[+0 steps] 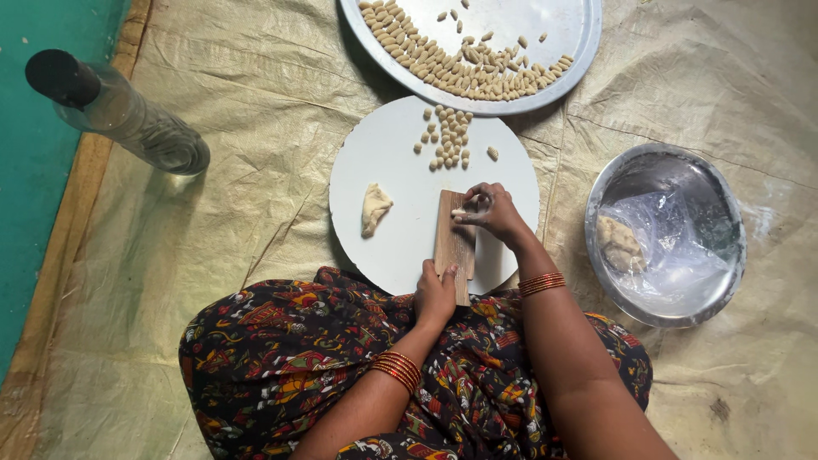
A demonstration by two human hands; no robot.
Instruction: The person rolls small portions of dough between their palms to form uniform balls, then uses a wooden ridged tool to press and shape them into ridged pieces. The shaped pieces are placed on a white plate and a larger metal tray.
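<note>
A ridged wooden board [452,241] lies on the round white board [400,162] in front of my lap. My left hand [435,294] grips the wooden board's near end. My right hand [488,211] presses a small dough piece [459,211] against its far end with the fingertips. A lump of dough [374,207] rests on the white board to the left. Several small shaped dough pieces [449,136] lie in a pile at the white board's far edge.
A large steel plate [567,51] farther away holds several shaped pieces. At the right, a steel bowl [714,196] contains a plastic bag and more dough [618,243]. A clear bottle with a black cap [128,115] lies at the left on the tan sheet.
</note>
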